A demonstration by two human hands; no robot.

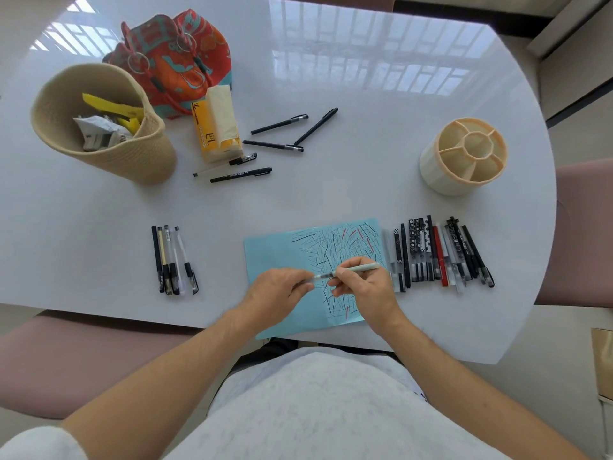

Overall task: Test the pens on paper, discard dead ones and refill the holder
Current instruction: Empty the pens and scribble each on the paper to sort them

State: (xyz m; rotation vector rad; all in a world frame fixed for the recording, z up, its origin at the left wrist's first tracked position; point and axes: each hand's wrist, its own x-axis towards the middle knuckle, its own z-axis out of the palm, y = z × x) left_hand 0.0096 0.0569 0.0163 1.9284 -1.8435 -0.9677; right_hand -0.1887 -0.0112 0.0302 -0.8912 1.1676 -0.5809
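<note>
White lettering is running along the barrel of the black marker [241, 175] lying on the table [365, 144], too small to read. Dark characters are showing on the orange side of the tissue pack [217, 124], also not legible. Small white print is showing on the patterned black pens [418, 247], unreadable.
</note>
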